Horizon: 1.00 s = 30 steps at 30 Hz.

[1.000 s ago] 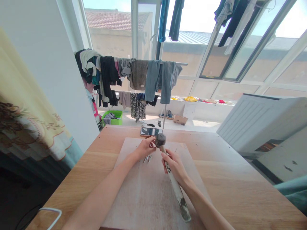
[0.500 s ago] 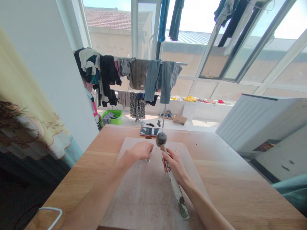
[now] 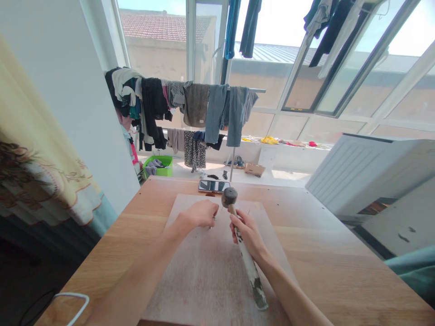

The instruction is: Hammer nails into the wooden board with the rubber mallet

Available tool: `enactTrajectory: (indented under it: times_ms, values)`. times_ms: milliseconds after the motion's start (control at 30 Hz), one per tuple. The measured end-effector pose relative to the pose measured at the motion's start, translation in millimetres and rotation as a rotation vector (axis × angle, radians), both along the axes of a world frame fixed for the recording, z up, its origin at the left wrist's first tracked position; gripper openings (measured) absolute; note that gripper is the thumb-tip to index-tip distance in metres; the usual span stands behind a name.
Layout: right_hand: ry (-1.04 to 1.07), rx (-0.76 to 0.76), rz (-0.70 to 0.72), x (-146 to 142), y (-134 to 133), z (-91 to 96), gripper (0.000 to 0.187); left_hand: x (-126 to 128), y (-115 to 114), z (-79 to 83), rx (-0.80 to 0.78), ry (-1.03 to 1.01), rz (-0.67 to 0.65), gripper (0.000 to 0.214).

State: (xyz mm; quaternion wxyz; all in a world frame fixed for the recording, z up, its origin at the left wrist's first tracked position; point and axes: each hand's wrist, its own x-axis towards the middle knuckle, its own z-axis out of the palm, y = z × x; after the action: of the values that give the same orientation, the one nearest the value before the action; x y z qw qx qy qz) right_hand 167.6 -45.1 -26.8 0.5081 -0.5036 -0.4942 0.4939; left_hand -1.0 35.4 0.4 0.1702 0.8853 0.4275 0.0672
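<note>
My right hand (image 3: 248, 231) is wrapped round the upper handle of a mallet (image 3: 249, 267) with a dark, rounded head; its paint-worn handle slants back toward me. To the left, my left hand (image 3: 200, 213) is closed just above a pale wooden board (image 3: 210, 271). Small shiny metal pieces that look like nails (image 3: 212, 225) poke out below its fingers; how many it holds is hidden. Near the mallet head, a thin nail (image 3: 249, 211) stands up from the board, and another seems to stand between the hands.
The board lies on a wooden table (image 3: 316, 253). A phone (image 3: 214, 186) rests at the far edge, and a white cable (image 3: 79, 299) at the near left. Beyond are a clothes rack with laundry (image 3: 197, 106), a green basket (image 3: 166, 166) and a white appliance (image 3: 370, 172).
The metal pieces under my left hand have shifted slightly, and fewer of them show. The mallet and my right hand have hardly moved.
</note>
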Motion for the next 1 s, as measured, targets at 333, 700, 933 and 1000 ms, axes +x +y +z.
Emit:
enactTrajectory:
  times_ms: [333,700,933,1000]
  values:
    - [0.032,-0.002,-0.013,-0.6,-0.6,0.6,0.044,-9.5,30.4,-21.8,-0.07,-0.665,0.018,0.016]
    - [0.038,0.017,0.001,-2.8,1.6,0.4,0.038,-16.8,37.2,-46.8,-0.154,-0.759,0.074,0.013]
    - [0.066,0.003,0.062,-3.9,2.0,-0.6,0.026,-15.8,35.9,-49.3,-0.153,-0.734,0.07,0.013]
    - [0.071,0.01,0.089,-5.1,1.8,-0.8,0.024,-15.3,35.6,-49.4,-0.146,-0.734,0.067,0.014]
